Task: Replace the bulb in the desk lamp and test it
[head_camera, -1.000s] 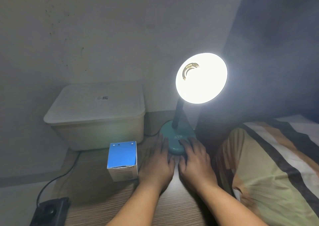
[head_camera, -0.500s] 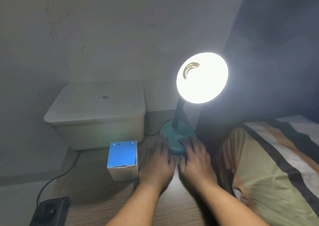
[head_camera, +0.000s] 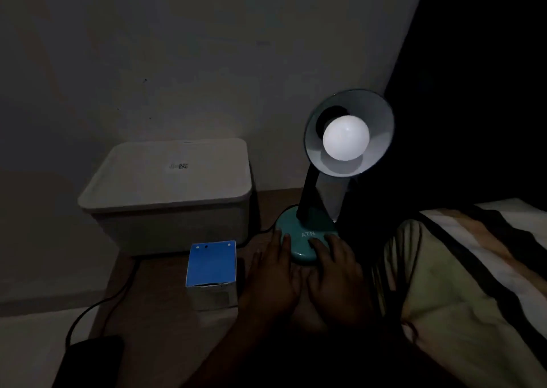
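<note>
the desk lamp [head_camera: 307, 239] stands on the wooden table [head_camera: 165, 322], its white bulb [head_camera: 345, 137] dark in the shade. left hand [head_camera: 270, 281] and right hand [head_camera: 337, 278] lie flat, fingers spread, fingertips touching the teal base, gripping nothing.

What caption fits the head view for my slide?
Both hands, left and right, rest at the teal lamp base; the bulb is unlit.
</note>
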